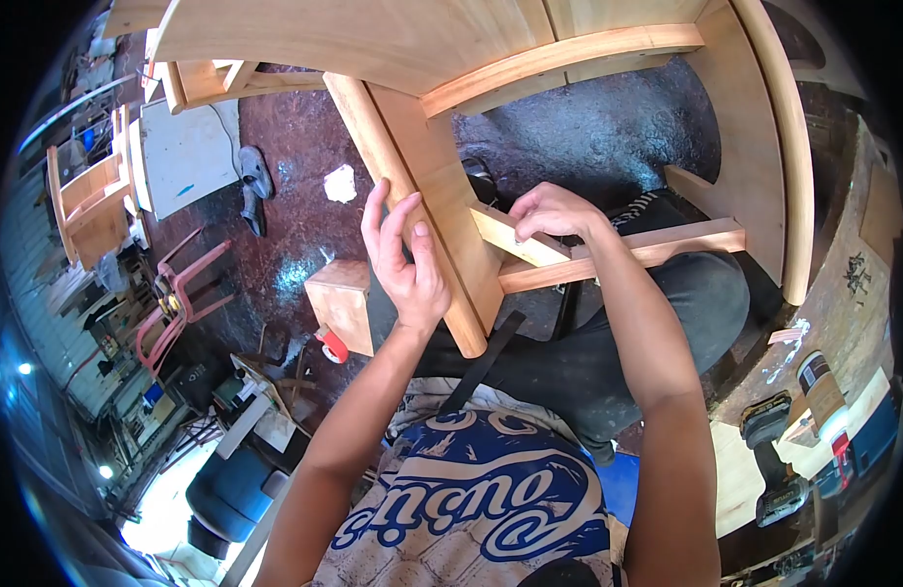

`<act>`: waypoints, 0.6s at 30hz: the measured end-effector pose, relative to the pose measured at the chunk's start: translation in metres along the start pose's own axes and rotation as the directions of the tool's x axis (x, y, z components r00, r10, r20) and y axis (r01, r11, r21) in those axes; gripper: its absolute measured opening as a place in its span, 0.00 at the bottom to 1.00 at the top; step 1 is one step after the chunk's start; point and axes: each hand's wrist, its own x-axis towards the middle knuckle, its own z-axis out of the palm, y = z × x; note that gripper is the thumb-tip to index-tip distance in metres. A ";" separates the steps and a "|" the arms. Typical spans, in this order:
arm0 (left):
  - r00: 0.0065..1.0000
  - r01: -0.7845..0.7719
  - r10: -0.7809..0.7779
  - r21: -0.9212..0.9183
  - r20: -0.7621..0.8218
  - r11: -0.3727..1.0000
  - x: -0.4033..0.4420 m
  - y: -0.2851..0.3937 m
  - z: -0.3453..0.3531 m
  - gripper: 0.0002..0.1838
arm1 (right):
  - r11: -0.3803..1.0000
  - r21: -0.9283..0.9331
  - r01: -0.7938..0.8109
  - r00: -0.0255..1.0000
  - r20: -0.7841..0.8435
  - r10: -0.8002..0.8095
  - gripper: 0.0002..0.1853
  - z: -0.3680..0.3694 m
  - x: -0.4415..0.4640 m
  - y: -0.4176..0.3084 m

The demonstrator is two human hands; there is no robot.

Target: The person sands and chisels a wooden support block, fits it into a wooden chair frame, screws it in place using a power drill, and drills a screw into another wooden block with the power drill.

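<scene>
A wooden furniture frame (pixel 437 157) with pale panels and rounded edge rails stands over my legs. My left hand (pixel 412 269) is by the near-left rounded rail (pixel 456 313); its fingers are stretched and apart, with the fingertips at the rail. Inside the frame, my right hand (pixel 557 213) is bent at the wrist with fingers curled and pinched just over a short diagonal wooden brace (pixel 505 235). Whatever is between those fingertips is too small to make out. The brace meets a straight wooden crossbar (pixel 657 250) that runs between the two side panels.
At the right are a cordless drill (pixel 772 455), a cylindrical bottle (pixel 821 386) and a pile of screws (pixel 856 274). A wooden block (pixel 339 298) and a red tape roll (pixel 332 344) are left of my knee. Farther left are a pink chair frame (pixel 182 298) and grey shoes (pixel 255 181).
</scene>
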 end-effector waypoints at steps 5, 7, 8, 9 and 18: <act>1.000 0.001 -0.001 0.001 0.000 1.000 0.000 0.001 0.000 0.15 | 1.000 0.001 0.002 1.000 0.000 -0.002 0.21 0.000 0.001 0.001; 1.000 -0.002 0.002 0.007 -0.005 1.000 0.000 0.001 0.000 0.15 | 1.000 0.002 -0.002 1.000 0.000 0.002 0.21 0.000 0.000 -0.001; 1.000 -0.002 0.002 0.008 -0.005 1.000 0.000 0.001 0.000 0.15 | 1.000 0.002 -0.002 1.000 0.000 0.002 0.21 0.000 0.000 0.000; 1.000 -0.003 0.003 0.008 -0.006 1.000 0.000 0.001 0.000 0.15 | 1.000 -0.007 -0.013 1.000 0.007 0.013 0.24 -0.001 0.001 0.000; 1.000 -0.003 0.003 0.007 -0.013 1.000 0.000 0.000 0.001 0.15 | 1.000 -0.007 0.000 1.000 -0.009 0.000 0.22 0.000 -0.002 -0.003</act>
